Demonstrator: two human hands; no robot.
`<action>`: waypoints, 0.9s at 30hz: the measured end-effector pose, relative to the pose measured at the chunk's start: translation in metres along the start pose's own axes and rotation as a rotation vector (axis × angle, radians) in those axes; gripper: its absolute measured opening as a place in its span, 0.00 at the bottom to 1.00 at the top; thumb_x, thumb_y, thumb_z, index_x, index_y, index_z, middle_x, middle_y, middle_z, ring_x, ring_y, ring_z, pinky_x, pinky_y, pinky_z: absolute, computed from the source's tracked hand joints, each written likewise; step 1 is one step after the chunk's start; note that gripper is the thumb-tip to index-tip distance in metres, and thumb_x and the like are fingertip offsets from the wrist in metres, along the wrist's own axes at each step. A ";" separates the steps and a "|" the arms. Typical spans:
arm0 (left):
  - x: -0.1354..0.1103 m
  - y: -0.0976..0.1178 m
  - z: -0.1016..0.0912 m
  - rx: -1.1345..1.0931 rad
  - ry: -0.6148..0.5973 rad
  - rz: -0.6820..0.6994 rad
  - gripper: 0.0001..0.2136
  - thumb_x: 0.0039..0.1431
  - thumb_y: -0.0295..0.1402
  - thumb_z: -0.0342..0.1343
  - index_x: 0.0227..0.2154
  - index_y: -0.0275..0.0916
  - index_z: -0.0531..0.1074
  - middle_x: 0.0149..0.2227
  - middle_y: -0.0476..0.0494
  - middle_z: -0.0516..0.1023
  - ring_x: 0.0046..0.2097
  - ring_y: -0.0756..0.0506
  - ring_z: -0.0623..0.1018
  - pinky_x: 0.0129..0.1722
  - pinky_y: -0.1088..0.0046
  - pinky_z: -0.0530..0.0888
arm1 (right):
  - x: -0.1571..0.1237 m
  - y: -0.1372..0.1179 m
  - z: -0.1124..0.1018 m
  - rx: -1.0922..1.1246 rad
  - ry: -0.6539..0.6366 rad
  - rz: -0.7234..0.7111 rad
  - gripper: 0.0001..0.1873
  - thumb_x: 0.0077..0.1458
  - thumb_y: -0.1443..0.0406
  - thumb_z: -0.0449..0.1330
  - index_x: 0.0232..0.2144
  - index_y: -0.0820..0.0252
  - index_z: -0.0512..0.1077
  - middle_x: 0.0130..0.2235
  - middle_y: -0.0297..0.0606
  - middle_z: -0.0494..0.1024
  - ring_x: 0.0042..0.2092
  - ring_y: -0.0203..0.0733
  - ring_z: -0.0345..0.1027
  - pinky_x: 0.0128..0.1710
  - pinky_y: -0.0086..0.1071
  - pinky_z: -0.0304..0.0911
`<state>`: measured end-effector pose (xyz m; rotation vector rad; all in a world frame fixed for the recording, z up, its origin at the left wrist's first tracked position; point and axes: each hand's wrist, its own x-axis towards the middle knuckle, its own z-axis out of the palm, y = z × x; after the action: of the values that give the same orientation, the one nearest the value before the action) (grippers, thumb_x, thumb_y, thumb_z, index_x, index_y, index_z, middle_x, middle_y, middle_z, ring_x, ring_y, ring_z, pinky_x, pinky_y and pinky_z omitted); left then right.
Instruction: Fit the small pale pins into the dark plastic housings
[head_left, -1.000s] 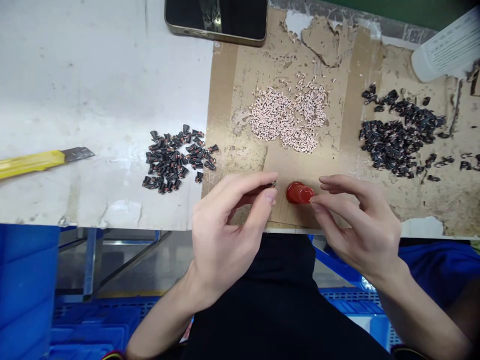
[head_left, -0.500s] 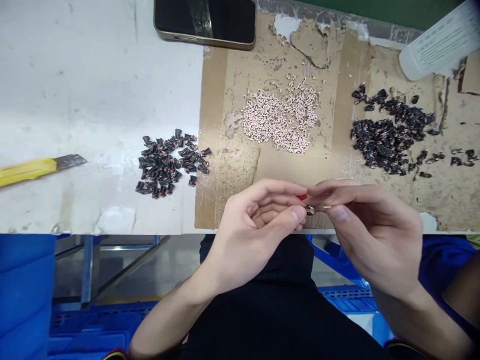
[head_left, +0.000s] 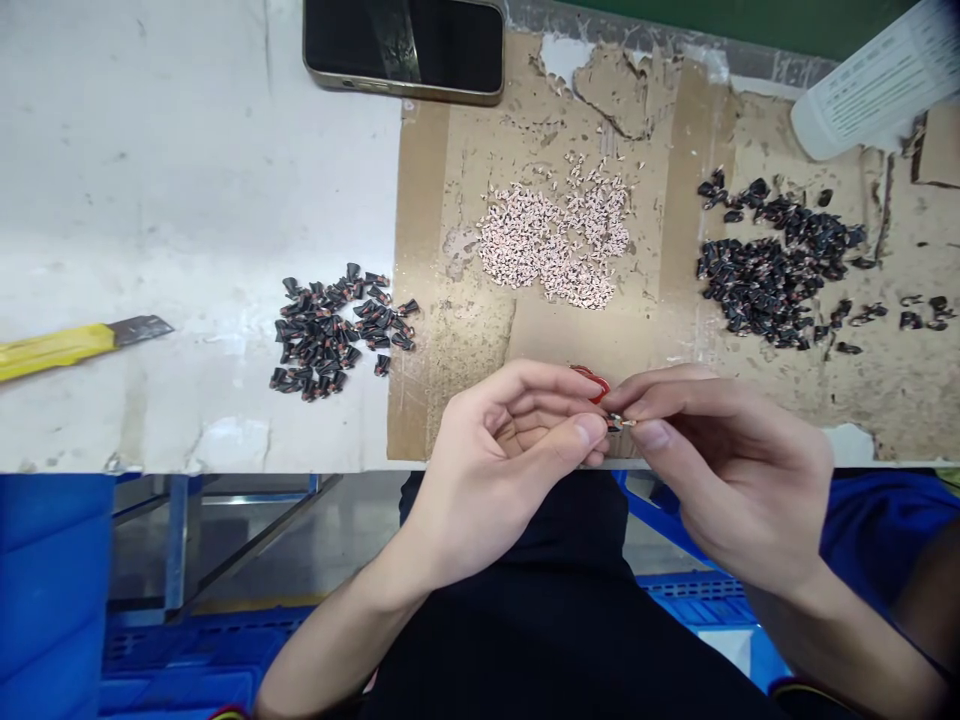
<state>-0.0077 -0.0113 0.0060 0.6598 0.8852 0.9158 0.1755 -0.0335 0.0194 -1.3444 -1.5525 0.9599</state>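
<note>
Between thumb and fingers, my left hand (head_left: 517,460) pinches a small black part (head_left: 614,424), mostly covered by the fingertips. My right hand (head_left: 727,460) is closed, its thumb and forefinger gripping a tiny pale piece (head_left: 628,423) that meets the black part's end. A red object (head_left: 592,382) shows just behind the fingertips; its kind is hidden. Farther back lies a heap of tiny pinkish pieces (head_left: 555,245) on the cardboard. Black parts with copper-coloured ends make one pile (head_left: 322,335) to the left and a larger pile (head_left: 776,270) to the right.
A yellow utility knife (head_left: 82,346) lies at the far left with its blade out. At the back are a phone (head_left: 405,50) and a white bottle (head_left: 874,85) on its side. Cardboard (head_left: 427,200) covers much of the table; its front edge runs under my hands.
My right hand has moved left, bringing the pale piece against the black part in my left hand. More of the red object shows.
</note>
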 end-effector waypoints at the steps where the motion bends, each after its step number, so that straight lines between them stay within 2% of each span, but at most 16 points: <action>1: 0.000 0.001 0.000 -0.001 0.000 -0.002 0.06 0.60 0.23 0.67 0.39 0.38 0.81 0.33 0.46 0.87 0.32 0.48 0.87 0.37 0.77 0.87 | 0.000 0.000 0.000 -0.002 -0.008 -0.006 0.13 0.61 0.74 0.66 0.42 0.51 0.80 0.41 0.35 0.85 0.44 0.40 0.81 0.41 0.32 0.79; 6: -0.002 0.005 0.001 -0.001 0.010 0.002 0.06 0.59 0.22 0.68 0.37 0.38 0.81 0.31 0.47 0.86 0.31 0.49 0.86 0.35 0.80 0.86 | 0.004 0.002 -0.003 -0.043 -0.021 -0.101 0.18 0.57 0.76 0.68 0.44 0.49 0.82 0.41 0.33 0.86 0.45 0.42 0.82 0.45 0.36 0.79; 9: -0.002 0.005 0.002 -0.071 0.014 0.009 0.07 0.58 0.20 0.68 0.35 0.38 0.80 0.29 0.49 0.85 0.30 0.51 0.86 0.33 0.83 0.84 | 0.004 0.003 -0.002 -0.017 -0.015 -0.083 0.18 0.55 0.76 0.70 0.42 0.48 0.84 0.41 0.33 0.87 0.43 0.43 0.83 0.42 0.36 0.81; 12: -0.002 0.003 0.004 -0.169 0.015 -0.021 0.06 0.59 0.21 0.68 0.33 0.38 0.78 0.29 0.51 0.84 0.29 0.53 0.85 0.33 0.84 0.83 | 0.001 0.006 0.001 0.028 0.053 -0.033 0.21 0.56 0.75 0.70 0.47 0.44 0.83 0.42 0.32 0.88 0.42 0.44 0.85 0.37 0.35 0.82; 15: -0.002 0.002 0.007 -0.207 0.029 -0.062 0.08 0.57 0.26 0.71 0.32 0.37 0.76 0.28 0.50 0.84 0.29 0.52 0.85 0.34 0.81 0.84 | -0.003 0.008 0.002 0.020 0.091 -0.097 0.26 0.54 0.75 0.72 0.50 0.40 0.83 0.44 0.31 0.88 0.40 0.45 0.85 0.35 0.36 0.83; 19: -0.003 -0.001 0.014 -0.214 0.082 -0.104 0.16 0.51 0.36 0.76 0.30 0.38 0.73 0.27 0.50 0.83 0.29 0.49 0.85 0.35 0.74 0.85 | -0.005 0.008 0.003 -0.065 0.119 -0.135 0.27 0.51 0.77 0.72 0.46 0.37 0.84 0.44 0.29 0.88 0.39 0.47 0.85 0.36 0.38 0.83; 21: -0.003 -0.003 0.016 -0.206 0.081 -0.108 0.18 0.50 0.39 0.77 0.32 0.38 0.73 0.28 0.48 0.83 0.30 0.48 0.85 0.35 0.73 0.85 | -0.003 0.006 0.005 -0.099 0.133 -0.131 0.28 0.51 0.76 0.73 0.47 0.38 0.85 0.42 0.30 0.88 0.39 0.48 0.85 0.37 0.40 0.83; 23: -0.001 -0.005 0.015 -0.131 0.044 -0.100 0.18 0.53 0.40 0.75 0.38 0.37 0.75 0.32 0.45 0.85 0.31 0.47 0.86 0.34 0.72 0.85 | -0.001 0.006 0.005 -0.081 0.133 -0.137 0.26 0.50 0.76 0.73 0.45 0.39 0.85 0.40 0.32 0.88 0.38 0.50 0.84 0.38 0.42 0.83; 25: 0.000 -0.005 0.006 0.073 0.031 0.011 0.18 0.57 0.37 0.73 0.48 0.38 0.77 0.40 0.42 0.86 0.34 0.46 0.86 0.34 0.72 0.84 | 0.004 0.012 0.000 -0.039 0.175 -0.113 0.21 0.51 0.75 0.72 0.41 0.42 0.86 0.37 0.34 0.88 0.37 0.50 0.84 0.39 0.43 0.81; 27: 0.001 -0.004 -0.012 0.435 0.130 0.279 0.19 0.61 0.33 0.69 0.54 0.41 0.77 0.49 0.39 0.85 0.39 0.47 0.85 0.37 0.71 0.84 | 0.010 0.026 -0.014 -0.061 0.311 -0.042 0.17 0.50 0.74 0.73 0.37 0.45 0.87 0.35 0.37 0.87 0.37 0.50 0.83 0.41 0.44 0.79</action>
<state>-0.0162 -0.0110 -0.0033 1.1290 1.1416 1.0320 0.1971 -0.0195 0.0008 -1.4219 -1.3746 0.6465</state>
